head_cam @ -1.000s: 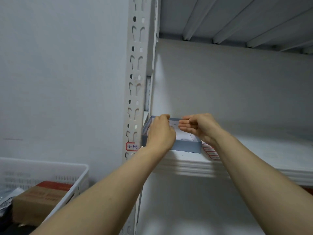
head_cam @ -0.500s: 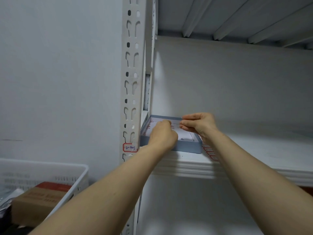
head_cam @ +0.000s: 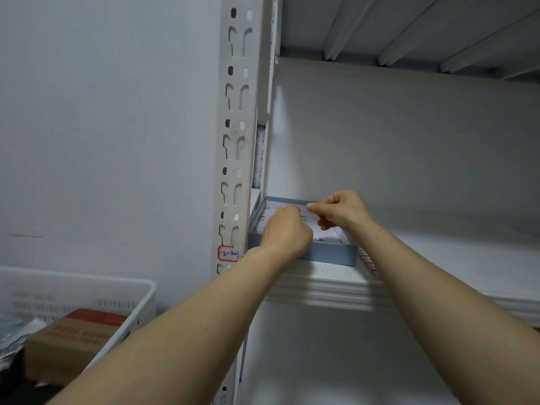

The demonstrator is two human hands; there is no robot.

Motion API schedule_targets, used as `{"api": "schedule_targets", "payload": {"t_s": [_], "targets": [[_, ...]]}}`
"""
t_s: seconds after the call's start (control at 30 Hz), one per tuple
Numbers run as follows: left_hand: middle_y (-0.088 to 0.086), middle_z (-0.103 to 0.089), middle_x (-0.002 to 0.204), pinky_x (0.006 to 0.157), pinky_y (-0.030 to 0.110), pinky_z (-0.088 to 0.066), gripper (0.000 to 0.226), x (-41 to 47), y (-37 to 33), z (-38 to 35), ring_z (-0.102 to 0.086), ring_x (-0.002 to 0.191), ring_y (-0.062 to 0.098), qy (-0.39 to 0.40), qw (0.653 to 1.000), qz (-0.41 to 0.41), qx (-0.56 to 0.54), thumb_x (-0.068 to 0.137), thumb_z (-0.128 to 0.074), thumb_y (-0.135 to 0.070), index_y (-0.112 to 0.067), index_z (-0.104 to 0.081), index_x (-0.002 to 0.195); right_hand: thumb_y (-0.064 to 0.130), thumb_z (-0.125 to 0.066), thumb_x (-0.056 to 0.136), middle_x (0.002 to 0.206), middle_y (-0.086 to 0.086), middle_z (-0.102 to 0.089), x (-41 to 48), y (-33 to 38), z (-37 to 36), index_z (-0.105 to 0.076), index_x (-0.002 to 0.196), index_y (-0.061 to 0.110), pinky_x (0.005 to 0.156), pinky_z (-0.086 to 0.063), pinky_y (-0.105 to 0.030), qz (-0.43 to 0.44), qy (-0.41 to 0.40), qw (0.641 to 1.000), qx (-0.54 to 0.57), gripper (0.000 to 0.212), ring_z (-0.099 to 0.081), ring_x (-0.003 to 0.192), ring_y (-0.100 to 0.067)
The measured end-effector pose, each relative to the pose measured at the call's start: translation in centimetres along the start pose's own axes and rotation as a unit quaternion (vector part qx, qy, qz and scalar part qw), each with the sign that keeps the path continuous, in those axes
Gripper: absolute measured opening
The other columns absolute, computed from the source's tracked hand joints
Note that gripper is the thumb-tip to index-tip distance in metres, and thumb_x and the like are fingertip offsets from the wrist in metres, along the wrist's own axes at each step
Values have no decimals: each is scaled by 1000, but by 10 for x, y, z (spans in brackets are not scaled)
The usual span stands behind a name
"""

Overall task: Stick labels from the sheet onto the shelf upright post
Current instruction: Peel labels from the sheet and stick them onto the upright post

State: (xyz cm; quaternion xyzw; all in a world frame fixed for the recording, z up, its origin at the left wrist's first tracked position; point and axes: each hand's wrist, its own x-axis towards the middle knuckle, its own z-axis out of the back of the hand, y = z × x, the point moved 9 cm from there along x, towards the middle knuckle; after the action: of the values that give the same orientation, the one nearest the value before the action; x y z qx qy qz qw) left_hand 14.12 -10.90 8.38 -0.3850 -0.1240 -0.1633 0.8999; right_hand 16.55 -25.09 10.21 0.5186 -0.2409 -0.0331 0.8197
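A white slotted upright post (head_cam: 235,135) rises at centre left, with one red-bordered handwritten label (head_cam: 230,253) stuck low on it. Just right of the post, a shallow grey-blue box (head_cam: 333,254) sits on the shelf and holds the label sheet (head_cam: 328,233), white with red-edged labels. Both hands are over the box. My left hand (head_cam: 287,233) is curled, fingers down on the sheet, which they hide. My right hand (head_cam: 340,210) pinches something small at its fingertips above the sheet; what it pinches is too small to tell.
More red-bordered labels (head_cam: 368,263) lie on the white shelf board (head_cam: 438,258) beside the box. A white plastic basket (head_cam: 87,293) at lower left holds a brown cardboard box (head_cam: 70,334). Another shelf (head_cam: 409,30) runs overhead.
The view has shifted slightly upward and left. My right hand has turned from a loose fist to a fingertip pinch over the sheet. My left hand stays on the sheet.
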Motion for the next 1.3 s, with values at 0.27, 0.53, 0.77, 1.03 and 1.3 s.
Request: {"api": "schedule_targets", "payload": {"t_s": [0.27, 0.53, 0.77, 1.03, 1.3], "targets": [[13, -52, 132, 95, 34, -40, 37, 1, 4, 5, -48, 121, 28, -10, 1000, 1, 6, 92, -39, -3, -3, -49, 127, -24, -49, 79, 73, -17, -62, -6, -8, -16, -62, 81, -6, 60, -59, -23, -98, 96, 968, 209, 22, -64, 60, -22], [14, -52, 134, 97, 33, -40, 38, -1, 3, 5, -47, 123, 29, -6, 1000, -3, -6, 92, -39, -1, -4, -49, 129, -1, -51, 88, 88, -20, -68, -5, -14, -24, -64, 85, -6, 63, -60, -29, -146, 120, 952, 242, 14, -69, 75, -26], [10, -47, 142, 107, 33, -34, 48, 0, 2, 5, -43, 132, 25, -5, 1000, -19, -20, 93, -38, -2, -9, -41, 140, -15, -52, 86, 75, -17, -70, -4, -14, -20, -59, 103, -7, 64, -58, -30, -101, 119, 975, 159, 20, -71, 61, -19], [7, -53, 137, 106, 32, -36, 51, -12, -9, 18, -47, 128, 24, -52, 995, -72, -51, 89, -36, 4, -11, -48, 136, 31, -63, 88, 76, -1, -69, -5, -3, -18, -73, 76, 16, 82, -45, -27, -1, 86, 989, -122, 22, -62, 83, -15], [7, -69, 101, 89, 31, -48, 41, -52, -21, 62, -62, 98, 20, -216, 938, -225, -148, 80, -40, 8, -6, -69, 105, 50, -55, 86, 60, 2, -69, -23, 16, -4, -71, 68, 18, 80, -53, -33, 44, -4, 965, -259, 40, -67, 64, -13]]}}
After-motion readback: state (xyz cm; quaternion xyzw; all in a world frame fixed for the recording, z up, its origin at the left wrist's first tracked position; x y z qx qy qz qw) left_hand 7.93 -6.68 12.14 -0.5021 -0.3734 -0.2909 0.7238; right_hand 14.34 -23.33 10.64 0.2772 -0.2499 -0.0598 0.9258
